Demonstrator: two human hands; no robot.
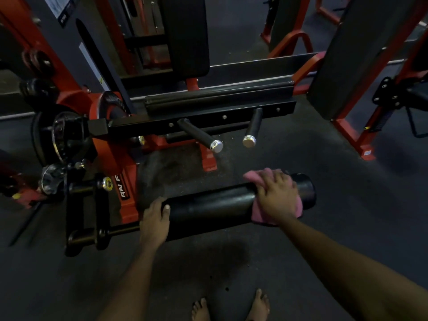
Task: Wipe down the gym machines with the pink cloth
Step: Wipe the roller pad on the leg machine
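- Low at the front of the red and black machine point(108, 158), a black padded roller point(208, 209) sticks out sideways to the right. Its right end point(303, 191) hangs free over bare dark floor point(347, 228).
- Open floor spreads in front of the roller and to its right. The roller's left end meets a black bracket point(97, 212), which closes off that side.
- Behind the roller, a strip of floor separates it from a long black bar point(208, 117) that runs across the machine.
- One pink cloth point(257, 213) is wrapped over the roller near its right end, with folds showing above and below the hand on it.
- The right hand point(276, 195) grasps the cloth, its fingers curved over the top of the roller and pressing the cloth against it.
- The left hand point(154, 218) grips the roller's left end, with its fingers curled over the edge and the thumb lying on the padding.
- Two black handles with silver caps point(199, 135) point(253, 125) stick out from the long bar toward the camera, well apart from each other.
- Two bare feet point(200, 309) point(260, 304) stand on the floor at the bottom edge.
- One upright black back pad point(185, 35) rises behind the bar. A second machine point(361, 54) with a red frame stands to the right.
- A black label point(124, 187) on the red frame reads "RN F", and the rest is cut off. The white stickers point(92, 63) on the grey column are too small to read.
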